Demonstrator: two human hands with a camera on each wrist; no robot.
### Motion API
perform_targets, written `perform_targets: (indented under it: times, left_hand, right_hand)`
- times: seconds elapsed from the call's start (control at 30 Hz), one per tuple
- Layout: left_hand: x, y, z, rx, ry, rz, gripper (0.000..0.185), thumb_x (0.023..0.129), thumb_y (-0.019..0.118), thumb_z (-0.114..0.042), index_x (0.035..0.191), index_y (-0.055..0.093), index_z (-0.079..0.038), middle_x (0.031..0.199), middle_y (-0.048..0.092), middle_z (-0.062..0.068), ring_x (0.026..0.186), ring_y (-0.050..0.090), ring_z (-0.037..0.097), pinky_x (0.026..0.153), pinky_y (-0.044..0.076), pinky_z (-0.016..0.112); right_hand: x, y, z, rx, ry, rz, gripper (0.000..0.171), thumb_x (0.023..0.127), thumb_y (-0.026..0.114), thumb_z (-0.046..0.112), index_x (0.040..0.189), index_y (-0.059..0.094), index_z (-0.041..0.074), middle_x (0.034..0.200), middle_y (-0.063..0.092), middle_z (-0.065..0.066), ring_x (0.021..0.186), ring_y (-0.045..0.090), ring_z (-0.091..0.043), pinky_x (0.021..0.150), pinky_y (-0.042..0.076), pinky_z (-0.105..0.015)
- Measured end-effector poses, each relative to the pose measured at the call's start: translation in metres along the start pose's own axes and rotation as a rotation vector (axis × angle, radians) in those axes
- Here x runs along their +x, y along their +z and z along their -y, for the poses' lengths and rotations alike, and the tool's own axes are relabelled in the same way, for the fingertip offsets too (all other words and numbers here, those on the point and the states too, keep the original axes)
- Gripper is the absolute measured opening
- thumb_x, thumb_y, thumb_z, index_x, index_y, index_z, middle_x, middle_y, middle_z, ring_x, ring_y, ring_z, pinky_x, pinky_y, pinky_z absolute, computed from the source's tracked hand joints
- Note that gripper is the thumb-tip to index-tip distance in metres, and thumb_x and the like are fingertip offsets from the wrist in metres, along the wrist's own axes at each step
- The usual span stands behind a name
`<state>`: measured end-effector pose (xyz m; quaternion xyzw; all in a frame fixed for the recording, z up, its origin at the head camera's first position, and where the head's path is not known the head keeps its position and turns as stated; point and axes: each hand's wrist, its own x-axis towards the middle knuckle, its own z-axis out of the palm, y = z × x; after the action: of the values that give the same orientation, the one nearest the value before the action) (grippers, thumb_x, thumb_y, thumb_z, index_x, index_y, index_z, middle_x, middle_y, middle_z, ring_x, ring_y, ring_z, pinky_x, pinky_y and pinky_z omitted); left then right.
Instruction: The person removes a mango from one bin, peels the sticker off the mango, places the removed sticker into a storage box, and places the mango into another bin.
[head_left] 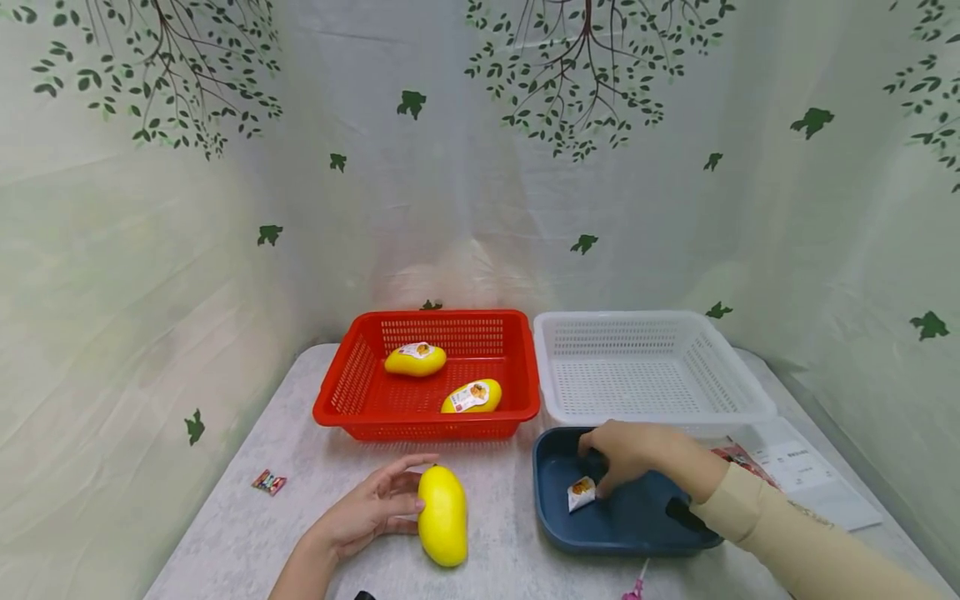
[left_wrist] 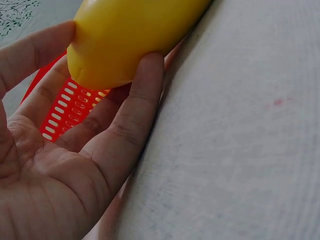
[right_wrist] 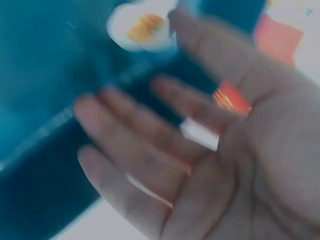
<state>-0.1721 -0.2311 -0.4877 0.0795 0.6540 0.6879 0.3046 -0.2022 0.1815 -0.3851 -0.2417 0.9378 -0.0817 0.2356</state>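
A plain yellow mango (head_left: pixel 442 515) lies on the table in front of the red basket. My left hand (head_left: pixel 405 502) grips its near end, thumb on one side and fingers on the other, which the left wrist view shows close up on the mango (left_wrist: pixel 130 35). My right hand (head_left: pixel 606 479) reaches into the dark blue tray (head_left: pixel 637 521), where a small white sticker (head_left: pixel 581 493) with an orange picture lies. The right wrist view is blurred: the fingers (right_wrist: pixel 125 135) are spread and one fingertip sits at the edge of the sticker (right_wrist: pixel 142 25).
The red basket (head_left: pixel 427 421) holds two labelled mangoes (head_left: pixel 415 359) (head_left: pixel 472 396). Beside it on the right stands a white basket (head_left: pixel 546 375) with nothing in it. A small candy wrapper (head_left: pixel 268 482) lies at the left, printed papers (head_left: pixel 802 471) at the right. Leaf-print curtains close the back and sides.
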Motion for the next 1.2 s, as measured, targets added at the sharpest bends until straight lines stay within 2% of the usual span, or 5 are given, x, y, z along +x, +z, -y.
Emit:
perform_targets:
  times: [0.13,0.23,0.5,0.83,1.2]
  left_hand:
    - [0.000,0.000,0.000,0.005,0.012,0.022,0.063,0.102,0.072,-0.016,0.161,0.049,-0.015,0.151,0.058,0.008,0.125,0.063,0.025,0.102,0.063,0.046]
    - [-0.001,0.000,0.001,0.008,0.021,0.030,0.062,0.102,0.072,-0.016,0.160,0.050,-0.013,0.149,0.059,0.007,0.123,0.064,0.025,0.101,0.063,0.045]
    - [0.000,0.000,0.001,0.029,0.011,0.002,0.059,0.102,0.073,-0.017,0.158,0.052,-0.014,0.148,0.058,0.009,0.123,0.063,0.025,0.100,0.063,0.046]
    - [0.000,0.001,0.000,0.028,-0.002,-0.010,0.054,0.101,0.075,-0.017,0.152,0.056,-0.015,0.143,0.061,0.011,0.119,0.065,0.027,0.098,0.064,0.043]
    - [-0.001,0.004,-0.001,0.035,0.000,-0.014,0.057,0.095,0.081,-0.012,0.147,0.057,-0.014,0.138,0.062,0.012,0.114,0.068,0.027,0.093,0.065,0.041]
  right_hand:
    - [-0.018,-0.025,-0.009,0.200,-0.035,0.047,0.051,0.088,0.089,0.027,0.134,0.070,0.016,0.099,0.073,0.002,0.089,0.067,-0.016,0.087,0.062,-0.041]
    - [-0.030,-0.042,-0.019,0.304,-0.078,0.043,0.051,0.092,0.086,0.027,0.138,0.068,0.015,0.107,0.076,0.000,0.098,0.071,-0.020,0.096,0.063,-0.048]
    - [-0.050,-0.068,-0.060,0.406,-0.144,-0.144,0.058,0.095,0.081,0.031,0.144,0.062,0.006,0.122,0.075,-0.010,0.106,0.076,-0.025,0.093,0.066,-0.046]
    - [-0.068,-0.080,-0.107,0.373,-0.076,-0.323,0.056,0.103,0.072,0.032,0.150,0.057,0.005,0.136,0.069,-0.020,0.121,0.071,-0.034,0.094,0.064,-0.052]
    - [-0.089,-0.056,-0.182,0.382,0.051,-0.537,0.057,0.108,0.061,0.029,0.155,0.048,-0.001,0.148,0.057,-0.036,0.131,0.059,-0.055,0.099,0.059,-0.067]
